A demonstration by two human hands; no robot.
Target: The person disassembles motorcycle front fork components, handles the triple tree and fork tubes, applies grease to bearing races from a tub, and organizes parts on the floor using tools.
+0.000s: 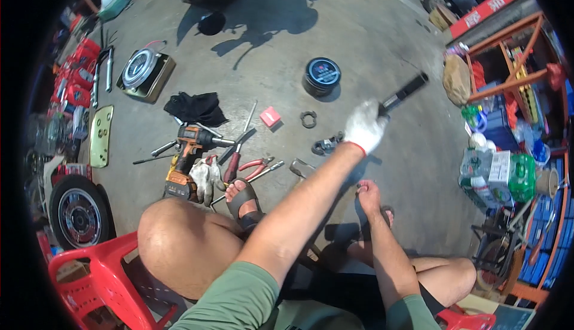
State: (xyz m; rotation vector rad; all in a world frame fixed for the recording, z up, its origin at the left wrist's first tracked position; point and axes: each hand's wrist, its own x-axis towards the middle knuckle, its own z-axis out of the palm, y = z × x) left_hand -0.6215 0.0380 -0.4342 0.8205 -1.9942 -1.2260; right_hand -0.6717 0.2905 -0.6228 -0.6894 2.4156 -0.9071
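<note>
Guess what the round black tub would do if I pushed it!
The black tub stands upright on the floor, so it would probably slide rather than roll. It looks squat, so a gentle low push seems unlikely to tip it. On its side, its round wall might let it roll.

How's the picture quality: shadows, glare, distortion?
Head view: a hard-edged dark shadow crosses the upper floor; the gloved left hand looks sun-bleached, its texture faint. At the head view's rim: black corners, and the orange rack on the right looks skewed by fisheye distortion.
</note>
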